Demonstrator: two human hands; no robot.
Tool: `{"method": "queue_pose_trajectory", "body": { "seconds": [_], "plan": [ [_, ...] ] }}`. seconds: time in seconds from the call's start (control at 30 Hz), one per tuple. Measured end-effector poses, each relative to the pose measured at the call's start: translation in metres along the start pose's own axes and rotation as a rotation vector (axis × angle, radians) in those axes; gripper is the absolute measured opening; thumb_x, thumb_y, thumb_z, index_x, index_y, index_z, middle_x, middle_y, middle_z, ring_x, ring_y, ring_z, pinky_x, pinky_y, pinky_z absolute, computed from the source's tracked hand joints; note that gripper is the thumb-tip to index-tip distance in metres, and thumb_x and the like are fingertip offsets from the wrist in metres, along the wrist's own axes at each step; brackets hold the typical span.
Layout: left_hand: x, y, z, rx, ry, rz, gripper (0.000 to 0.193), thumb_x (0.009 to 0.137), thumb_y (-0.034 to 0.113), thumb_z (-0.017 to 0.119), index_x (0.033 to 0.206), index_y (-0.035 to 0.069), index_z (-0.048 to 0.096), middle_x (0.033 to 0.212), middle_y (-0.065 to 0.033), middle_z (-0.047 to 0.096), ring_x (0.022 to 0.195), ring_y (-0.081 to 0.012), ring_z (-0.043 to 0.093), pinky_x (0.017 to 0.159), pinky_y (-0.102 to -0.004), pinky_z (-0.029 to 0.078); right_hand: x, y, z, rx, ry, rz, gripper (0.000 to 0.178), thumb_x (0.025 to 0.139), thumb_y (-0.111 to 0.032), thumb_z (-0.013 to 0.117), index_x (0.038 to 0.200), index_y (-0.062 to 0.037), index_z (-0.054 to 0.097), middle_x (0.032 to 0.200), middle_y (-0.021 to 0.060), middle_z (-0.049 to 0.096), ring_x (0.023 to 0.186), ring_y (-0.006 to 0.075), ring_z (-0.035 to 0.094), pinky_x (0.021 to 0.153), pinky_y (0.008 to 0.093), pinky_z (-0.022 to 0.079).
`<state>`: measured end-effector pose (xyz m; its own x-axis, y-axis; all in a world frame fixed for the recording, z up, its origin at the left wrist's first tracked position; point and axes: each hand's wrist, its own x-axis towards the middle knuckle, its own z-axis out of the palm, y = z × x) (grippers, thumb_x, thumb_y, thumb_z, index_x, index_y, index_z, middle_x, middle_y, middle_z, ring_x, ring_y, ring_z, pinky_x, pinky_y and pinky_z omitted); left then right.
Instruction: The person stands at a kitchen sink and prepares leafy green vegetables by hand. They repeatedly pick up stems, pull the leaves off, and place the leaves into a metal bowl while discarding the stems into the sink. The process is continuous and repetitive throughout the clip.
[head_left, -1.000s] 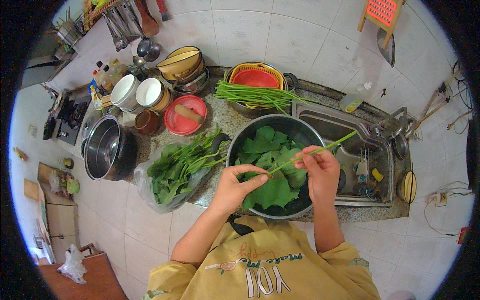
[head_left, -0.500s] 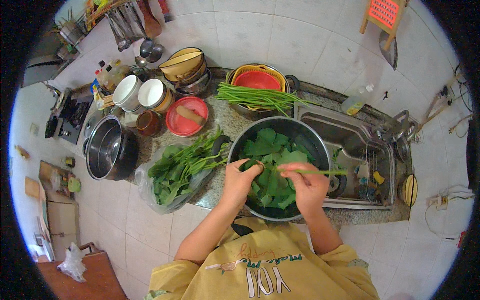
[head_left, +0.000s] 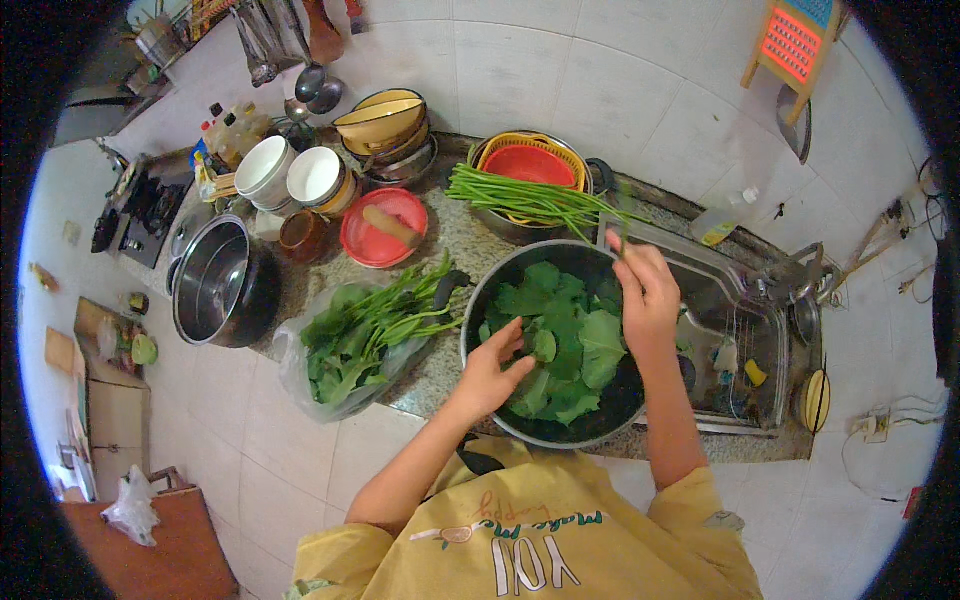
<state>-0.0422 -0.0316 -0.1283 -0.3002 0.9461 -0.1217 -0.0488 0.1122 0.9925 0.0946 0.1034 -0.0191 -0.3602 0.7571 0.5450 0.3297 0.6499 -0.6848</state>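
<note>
A dark pot (head_left: pixel 622 408) stands in front of me on the counter, with loose green leaves (head_left: pixel 565 330) inside. Over its left side hovers my left hand (head_left: pixel 488 375), palm toward the leaves, fingers apart and holding nothing. Beyond the pot's right rim, my right hand (head_left: pixel 648 295) pinches a thin green stem (head_left: pixel 625 238), partly blurred, beside the ends of a pile of stripped stems (head_left: pixel 530 198). That pile lies across a yellow basket (head_left: pixel 490 152) with a red one inside. To the left, a bunch of leafy greens (head_left: pixel 350 350) rests in a clear plastic bag (head_left: pixel 295 370).
A steel sink (head_left: pixel 720 400) lies to the right, with a bottle (head_left: pixel 728 215) behind it. At the left are a large empty pot (head_left: pixel 222 285), white bowls (head_left: pixel 315 175), a brown cup (head_left: pixel 300 237) and a red plate (head_left: pixel 365 240). Stacked yellow bowls (head_left: pixel 380 115) stand at the back.
My right hand has moved from over the pot to its far right edge, carrying the stem toward the pile. My left hand has loosened and spread its fingers. The view has shifted slightly.
</note>
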Motion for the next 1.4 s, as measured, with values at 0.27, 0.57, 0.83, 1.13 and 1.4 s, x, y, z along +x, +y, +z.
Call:
{"method": "queue_pose_trajectory", "body": {
  "seconds": [0.27, 0.57, 0.83, 1.13, 1.4],
  "plan": [
    [-0.041, 0.021, -0.057, -0.159, 0.172, -0.008, 0.020, 0.080, -0.003, 0.053, 0.100, -0.003, 0.055, 0.085, -0.0121, 0.062, 0.072, -0.0154, 0.060, 0.065, -0.0253, 0.050, 0.072, 0.070, 0.072, -0.353, -0.225, -0.272, 0.017, 0.072, -0.008, 0.058, 0.087, -0.0041, 0.062, 0.079, 0.0121, 0.056, 0.082, 0.0296, 0.052, 0.072, 0.0378, 0.043],
    [-0.085, 0.006, -0.089, -0.219, 0.399, -0.074, 0.016, 0.080, 0.000, 0.054, 0.095, -0.003, 0.056, 0.082, -0.0101, 0.061, 0.069, -0.0145, 0.058, 0.063, -0.0256, 0.048, 0.113, 0.104, 0.138, -0.530, -0.290, -0.428, 0.008, 0.069, -0.012, 0.058, 0.073, -0.0069, 0.062, 0.075, 0.0086, 0.056, 0.078, 0.0267, 0.053, 0.069, 0.0381, 0.045],
    [-0.092, 0.006, -0.094, -0.219, 0.364, -0.141, 0.015, 0.080, 0.001, 0.054, 0.095, -0.002, 0.057, 0.082, -0.0091, 0.062, 0.069, -0.0140, 0.058, 0.065, -0.0255, 0.048, 0.106, 0.107, 0.146, -0.546, -0.368, -0.321, 0.016, 0.070, -0.014, 0.060, 0.083, -0.0057, 0.061, 0.081, 0.0108, 0.055, 0.085, 0.0286, 0.053, 0.073, 0.0397, 0.044],
    [-0.063, 0.004, -0.125, 0.073, 0.479, -0.014, 0.012, 0.080, 0.001, 0.054, 0.090, -0.001, 0.059, 0.080, -0.0083, 0.061, 0.070, -0.0168, 0.058, 0.065, -0.0275, 0.047, 0.070, 0.064, 0.119, -0.240, -0.232, -0.313, 0.018, 0.072, -0.013, 0.062, 0.088, -0.0053, 0.062, 0.088, 0.0119, 0.059, 0.087, 0.0281, 0.054, 0.076, 0.0362, 0.043],
    [-0.004, -0.006, -0.153, 0.907, 0.463, 0.242, 0.033, 0.068, 0.000, 0.059, 0.101, 0.003, 0.056, 0.097, -0.0157, 0.056, 0.091, -0.0321, 0.053, 0.079, -0.0381, 0.043, -0.020, 0.010, 0.076, 0.084, -0.298, 0.074, 0.012, 0.075, -0.007, 0.061, 0.085, -0.0026, 0.064, 0.081, 0.0101, 0.060, 0.071, 0.0196, 0.058, 0.066, 0.0270, 0.046]
  ]
}}
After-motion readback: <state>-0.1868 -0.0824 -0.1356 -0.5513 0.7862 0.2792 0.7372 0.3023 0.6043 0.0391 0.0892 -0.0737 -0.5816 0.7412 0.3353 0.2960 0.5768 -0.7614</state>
